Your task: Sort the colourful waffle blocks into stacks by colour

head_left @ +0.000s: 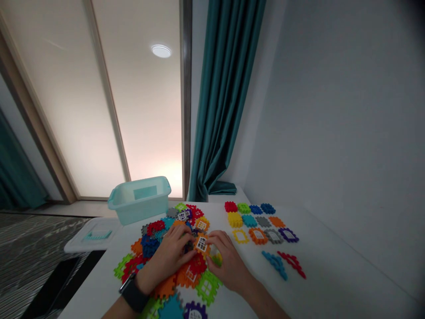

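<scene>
Orange window tile (201,244), between left fingers (186,244), right fingers (212,239), both touching

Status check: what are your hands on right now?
Left hand and right hand at orange window tile. Heap of interlocking plastic tiles under both hands.

Heap of plastic pieces (156,237) blocking the near left, rows of pieces (259,221) on the right, strip of white table (221,217) passable between, plastic tub (139,199) beyond the heap
</scene>
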{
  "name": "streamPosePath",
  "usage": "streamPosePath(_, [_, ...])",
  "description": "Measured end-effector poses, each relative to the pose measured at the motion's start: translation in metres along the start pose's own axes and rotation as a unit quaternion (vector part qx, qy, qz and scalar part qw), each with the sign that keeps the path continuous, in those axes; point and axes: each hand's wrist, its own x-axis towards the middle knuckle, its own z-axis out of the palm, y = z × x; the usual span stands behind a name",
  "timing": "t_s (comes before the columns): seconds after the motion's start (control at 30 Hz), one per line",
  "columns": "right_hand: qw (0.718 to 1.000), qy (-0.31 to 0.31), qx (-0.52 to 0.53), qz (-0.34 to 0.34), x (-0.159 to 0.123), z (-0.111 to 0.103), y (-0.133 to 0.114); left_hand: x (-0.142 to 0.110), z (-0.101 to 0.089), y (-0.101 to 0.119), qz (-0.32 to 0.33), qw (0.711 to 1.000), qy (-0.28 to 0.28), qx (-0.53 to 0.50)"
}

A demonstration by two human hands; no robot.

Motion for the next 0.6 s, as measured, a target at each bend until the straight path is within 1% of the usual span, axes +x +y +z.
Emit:
streamPosePath(0.2, [1.000,-0.015,-0.014,-0.004,-0.0012,0.0013,0.0005,-0.0004,-0.0005,-0.0058,-0.009,1.000,0.006,0.017])
streamPosePath(0.47, [0.998,-0.046,-0.011,-0.028,-0.0017,-0.0013,0.0081,-0.0001,-0.0031,-0.0082,0.007,1.000,-0.016,0.022])
streamPosePath(0.6, [0.998,-0.054,0.001,-0.031,-0.0014,-0.0012,0.0081,-0.0001,-0.0035,-0.0087,0.011,1.000,-0.011,0.027])
